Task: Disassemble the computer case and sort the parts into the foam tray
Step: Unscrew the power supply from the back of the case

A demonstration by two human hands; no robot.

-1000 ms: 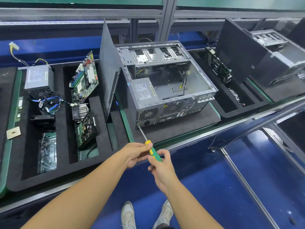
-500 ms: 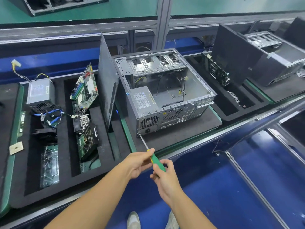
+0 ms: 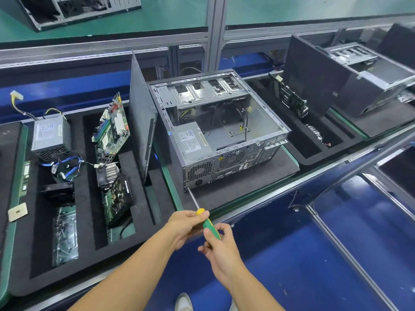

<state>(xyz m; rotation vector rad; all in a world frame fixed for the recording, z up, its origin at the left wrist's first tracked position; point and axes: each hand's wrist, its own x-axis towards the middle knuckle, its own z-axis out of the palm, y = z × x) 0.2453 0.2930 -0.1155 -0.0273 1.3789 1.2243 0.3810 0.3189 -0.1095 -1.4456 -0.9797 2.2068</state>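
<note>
The open grey computer case [image 3: 226, 158] lies on its side on a black foam pad, its power supply [image 3: 190, 140] still inside at the near left corner. A green and yellow screwdriver [image 3: 207, 223] points at the case's lower left rear corner, its tip touching there. My left hand [image 3: 186, 225] pinches the yellow end of the handle. My right hand [image 3: 221, 245] grips the green part behind it. The black foam tray [image 3: 89, 252] on the left holds a removed power supply [image 3: 50, 135], a motherboard [image 3: 111, 129], a heatsink, a card and a fan.
The case's side panel [image 3: 141, 131] stands upright in a tray slot, just left of the case. Another foam tray [image 3: 314, 153] and another case [image 3: 350, 79] sit to the right. A metal rail runs along the bench's near edge; blue floor lies below.
The view has shifted slightly downward and the scene sits a little higher. Both hands stay on the screwdriver with its tip at the same corner of the case.
</note>
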